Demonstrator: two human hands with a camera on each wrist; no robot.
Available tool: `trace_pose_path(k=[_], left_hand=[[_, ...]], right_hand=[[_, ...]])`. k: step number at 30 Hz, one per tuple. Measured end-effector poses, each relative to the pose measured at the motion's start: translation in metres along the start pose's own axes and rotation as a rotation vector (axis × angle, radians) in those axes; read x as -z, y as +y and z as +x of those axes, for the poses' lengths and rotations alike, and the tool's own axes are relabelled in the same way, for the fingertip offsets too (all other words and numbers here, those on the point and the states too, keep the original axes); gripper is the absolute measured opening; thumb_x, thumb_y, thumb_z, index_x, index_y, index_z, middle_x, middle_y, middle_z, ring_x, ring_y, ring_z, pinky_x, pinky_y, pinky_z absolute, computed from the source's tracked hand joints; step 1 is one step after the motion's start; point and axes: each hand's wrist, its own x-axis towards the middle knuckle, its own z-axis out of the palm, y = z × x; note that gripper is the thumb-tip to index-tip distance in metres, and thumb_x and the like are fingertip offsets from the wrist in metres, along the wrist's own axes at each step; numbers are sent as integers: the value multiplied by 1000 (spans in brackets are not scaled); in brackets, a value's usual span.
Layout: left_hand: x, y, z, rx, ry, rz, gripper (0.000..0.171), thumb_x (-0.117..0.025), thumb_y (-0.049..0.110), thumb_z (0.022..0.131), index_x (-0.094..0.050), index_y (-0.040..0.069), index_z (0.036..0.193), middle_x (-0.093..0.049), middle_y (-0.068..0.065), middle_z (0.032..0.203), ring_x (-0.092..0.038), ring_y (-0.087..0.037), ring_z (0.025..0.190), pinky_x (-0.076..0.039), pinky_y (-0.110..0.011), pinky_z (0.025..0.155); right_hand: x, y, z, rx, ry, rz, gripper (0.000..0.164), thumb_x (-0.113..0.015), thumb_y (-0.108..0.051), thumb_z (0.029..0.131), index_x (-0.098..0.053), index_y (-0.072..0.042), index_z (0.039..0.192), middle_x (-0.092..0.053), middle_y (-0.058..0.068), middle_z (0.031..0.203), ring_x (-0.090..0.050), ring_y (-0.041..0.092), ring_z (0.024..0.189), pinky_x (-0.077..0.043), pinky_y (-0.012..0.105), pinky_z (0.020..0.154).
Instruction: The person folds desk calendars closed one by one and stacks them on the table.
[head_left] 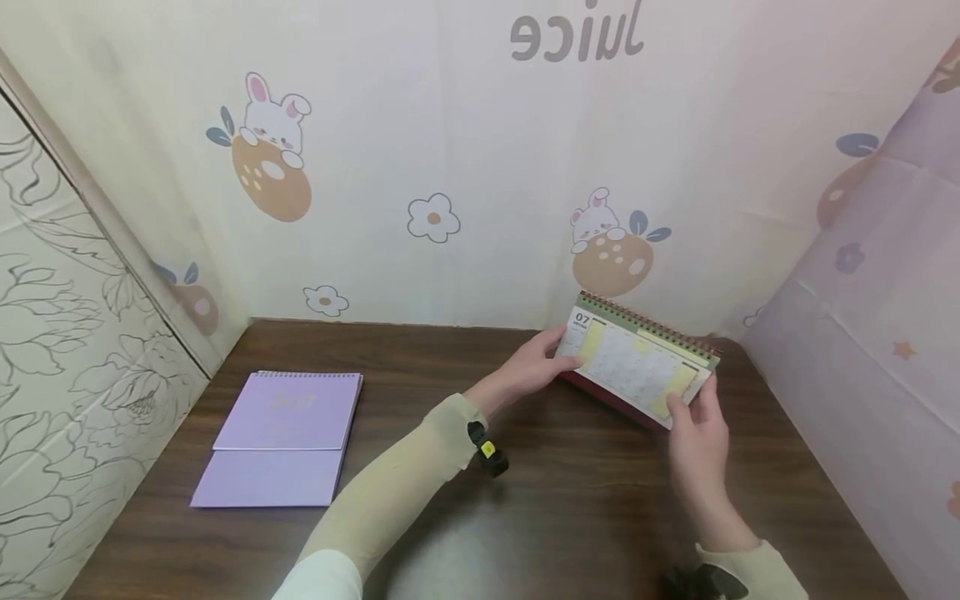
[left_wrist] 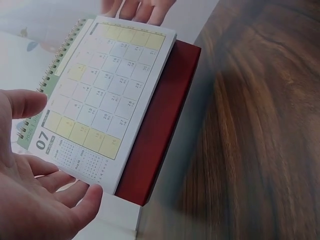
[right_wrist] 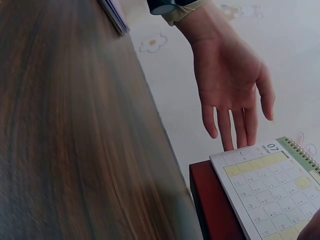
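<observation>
A spiral-bound desk calendar [head_left: 633,367] with a red base [left_wrist: 162,125] is tilted toward me at the back right of the table. Its page reads 07, with yellow columns at both sides. My right hand [head_left: 699,442] grips its right end, thumb on the page and fingers behind. At the other end is my left hand [head_left: 528,365]; in the right wrist view its fingers [right_wrist: 224,127] are nearly straight, their tips at the calendar's edge. Whether the base touches the table cannot be told. A purple desk calendar [head_left: 281,425] lies at the left.
The dark wooden table [head_left: 570,508] meets a printed cloth backdrop [head_left: 480,150] behind it. More cloth [head_left: 885,308] hangs along the right side, and a flower-patterned panel [head_left: 82,333] borders the left.
</observation>
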Motion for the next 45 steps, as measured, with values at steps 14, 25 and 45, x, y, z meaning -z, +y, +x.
trace_pose_path(k=[14, 25, 45], left_hand=[[29, -2, -32, 23, 9, 15, 67, -62, 34, 98, -33, 24, 157, -37, 5, 157, -32, -17, 144, -26, -48, 115], [52, -19, -55, 84, 45, 57, 69, -63, 37, 97, -33, 20, 157, -35, 2, 159, -30, -19, 146, -26, -50, 115], [95, -34, -105, 99, 103, -31, 63, -63, 34, 98, -36, 26, 155, -37, 1, 157, -27, -24, 146, -21, -61, 113]], right_hand=[[-17, -3, -25, 97, -111, -21, 69, -45, -5, 104, -14, -31, 160, -16, -3, 165, -16, 11, 148, -30, 19, 109], [-37, -5, -41, 99, -196, -73, 72, -46, -4, 104, -10, -31, 160, -11, -6, 165, -16, 14, 149, -28, 23, 110], [-80, -7, -68, 106, -311, 35, 81, -50, 10, 98, -9, -21, 160, -2, -14, 164, -16, 7, 148, -27, 28, 111]])
